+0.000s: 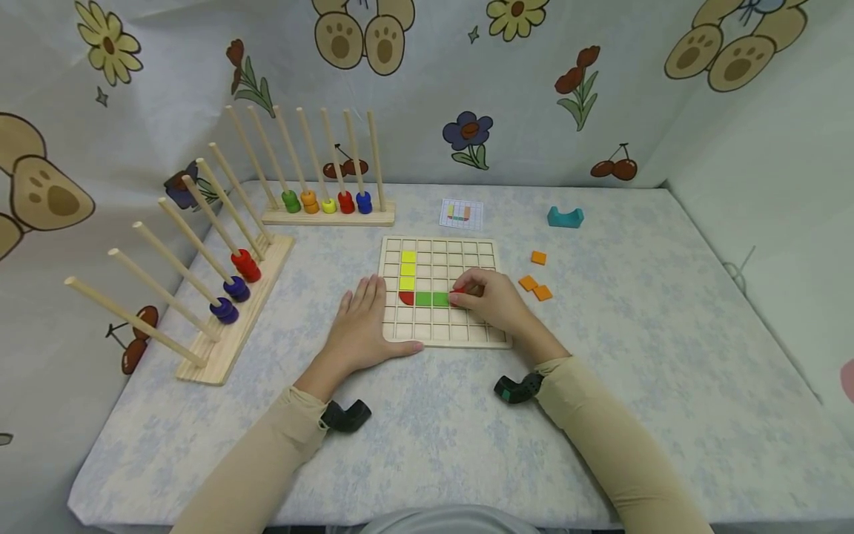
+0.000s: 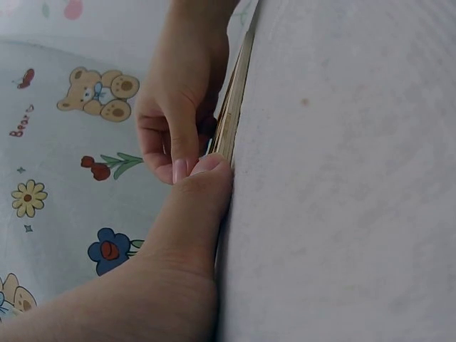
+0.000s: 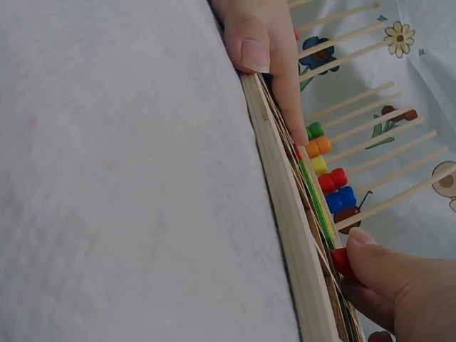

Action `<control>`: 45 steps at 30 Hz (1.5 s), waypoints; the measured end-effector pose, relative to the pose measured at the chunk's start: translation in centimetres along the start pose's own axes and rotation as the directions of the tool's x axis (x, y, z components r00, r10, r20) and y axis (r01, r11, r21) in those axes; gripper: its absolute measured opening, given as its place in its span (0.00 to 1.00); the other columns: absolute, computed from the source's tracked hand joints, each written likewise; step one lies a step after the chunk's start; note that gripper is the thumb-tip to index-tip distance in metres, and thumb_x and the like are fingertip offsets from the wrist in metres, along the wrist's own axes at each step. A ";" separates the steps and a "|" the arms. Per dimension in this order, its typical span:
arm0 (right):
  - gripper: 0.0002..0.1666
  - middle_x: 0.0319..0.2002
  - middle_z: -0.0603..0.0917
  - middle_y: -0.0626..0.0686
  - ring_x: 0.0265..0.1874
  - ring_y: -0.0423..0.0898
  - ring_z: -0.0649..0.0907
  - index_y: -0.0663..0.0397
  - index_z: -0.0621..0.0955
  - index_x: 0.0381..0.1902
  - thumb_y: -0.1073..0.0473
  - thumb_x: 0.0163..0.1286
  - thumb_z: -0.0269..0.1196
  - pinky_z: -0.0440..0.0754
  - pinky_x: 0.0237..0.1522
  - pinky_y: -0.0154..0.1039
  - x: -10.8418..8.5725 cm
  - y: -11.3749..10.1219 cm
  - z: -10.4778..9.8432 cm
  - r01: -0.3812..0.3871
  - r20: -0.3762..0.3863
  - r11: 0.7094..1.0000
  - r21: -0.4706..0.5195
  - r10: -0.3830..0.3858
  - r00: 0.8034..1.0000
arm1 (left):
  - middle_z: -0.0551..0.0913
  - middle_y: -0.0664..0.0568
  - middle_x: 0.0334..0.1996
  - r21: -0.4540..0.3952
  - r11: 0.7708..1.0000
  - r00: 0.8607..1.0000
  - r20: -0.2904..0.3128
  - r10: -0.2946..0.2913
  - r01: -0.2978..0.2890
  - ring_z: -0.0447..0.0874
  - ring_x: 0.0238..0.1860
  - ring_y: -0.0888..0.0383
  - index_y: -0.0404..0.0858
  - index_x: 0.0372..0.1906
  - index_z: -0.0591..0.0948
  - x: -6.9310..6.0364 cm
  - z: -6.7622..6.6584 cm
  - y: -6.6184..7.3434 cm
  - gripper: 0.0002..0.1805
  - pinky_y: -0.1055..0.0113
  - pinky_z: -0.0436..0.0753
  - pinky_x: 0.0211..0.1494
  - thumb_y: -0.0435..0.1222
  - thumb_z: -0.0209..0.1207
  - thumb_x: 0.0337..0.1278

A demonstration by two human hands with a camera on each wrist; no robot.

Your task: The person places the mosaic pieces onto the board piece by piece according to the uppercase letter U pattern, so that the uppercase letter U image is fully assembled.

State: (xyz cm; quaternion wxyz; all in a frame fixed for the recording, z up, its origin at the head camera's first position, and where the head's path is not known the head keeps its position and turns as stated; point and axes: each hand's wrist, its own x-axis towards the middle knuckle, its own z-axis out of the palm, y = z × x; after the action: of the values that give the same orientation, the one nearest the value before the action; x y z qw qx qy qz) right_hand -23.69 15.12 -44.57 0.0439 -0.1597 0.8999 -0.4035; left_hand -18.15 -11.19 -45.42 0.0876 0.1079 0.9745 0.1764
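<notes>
A wooden grid board [image 1: 443,335] lies flat on the table. Yellow square tiles [image 1: 408,270] form a column in it, with a red rounded tile [image 1: 406,298] below them and green tiles [image 1: 431,299] running right from that one. My left hand [image 1: 360,330] rests along the board's left side with straight fingers, its thumb at the near edge. At the right end of the green row, my right hand [image 1: 497,300] pinches a red tile [image 3: 340,262] between thumb and fingers, at the board's surface. The fingers mostly cover this tile in the head view.
Orange tiles [image 1: 538,257] lie right of the board. Behind it are a pattern card [image 1: 461,214] and, farther right, a teal curved block [image 1: 565,217]. Peg racks with coloured beads stand at the back [image 1: 333,217] and at the left [image 1: 230,348].
</notes>
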 end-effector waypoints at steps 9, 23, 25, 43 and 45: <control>0.10 0.36 0.80 0.45 0.31 0.45 0.74 0.44 0.85 0.38 0.47 0.65 0.69 0.73 0.32 0.38 0.0 0.2 -0.1 0.065 -0.024 0.997 -0.047 -0.066 0.998 | 0.35 0.43 0.81 0.003 1.000 1.000 -0.002 0.000 0.000 0.28 0.82 0.49 0.35 0.79 0.36 0.0 0.1 0.0 0.78 0.48 0.36 0.82 0.83 0.52 0.34; 0.08 0.36 0.80 0.43 0.32 0.43 0.75 0.42 0.88 0.38 0.47 0.65 0.69 0.74 0.33 0.38 -0.1 0.3 0.0 0.135 -0.014 0.984 -0.115 -0.137 0.990 | 0.35 0.43 0.81 -0.006 1.000 1.000 -0.003 0.003 -0.003 0.28 0.82 0.49 0.36 0.79 0.36 0.1 -0.1 0.1 0.78 0.48 0.36 0.82 0.84 0.50 0.33; 0.08 0.36 0.80 0.43 0.31 0.43 0.74 0.42 0.88 0.37 0.47 0.65 0.69 0.73 0.32 0.37 -0.2 0.2 0.0 0.136 -0.014 0.984 -0.117 -0.138 0.990 | 0.35 0.43 0.81 -0.009 1.000 1.000 -0.003 0.003 -0.003 0.29 0.82 0.49 0.36 0.79 0.36 0.0 -0.1 0.1 0.78 0.48 0.36 0.82 0.84 0.51 0.33; 0.15 0.38 0.80 0.48 0.31 0.47 0.73 0.49 0.85 0.49 0.49 0.70 0.65 0.72 0.33 0.39 -0.3 0.1 -1.8 0.092 -0.059 0.992 -0.086 -0.098 0.993 | 0.35 0.42 0.81 -0.012 1.000 1.000 -0.006 0.004 -0.004 0.29 0.82 0.49 0.35 0.79 0.36 -0.1 -0.1 0.0 0.78 0.48 0.36 0.82 0.82 0.53 0.34; 0.17 0.38 0.79 0.49 0.32 0.47 0.72 0.51 0.84 0.51 0.49 0.70 0.65 0.72 0.33 0.39 -0.4 0.3 -2.3 0.078 -0.065 0.994 -0.077 -0.083 0.994 | 0.36 0.42 0.81 -0.012 1.000 1.000 -0.005 0.007 -0.007 0.29 0.82 0.49 0.35 0.79 0.36 -0.1 -0.1 0.0 0.78 0.48 0.36 0.82 0.82 0.53 0.34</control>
State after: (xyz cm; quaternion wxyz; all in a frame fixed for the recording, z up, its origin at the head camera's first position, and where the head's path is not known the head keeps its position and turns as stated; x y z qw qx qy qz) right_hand -23.82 17.08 -43.24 -0.0089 -0.1834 0.9082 -0.3762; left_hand -18.06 -11.22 -45.33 0.0854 0.1101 0.9732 0.1827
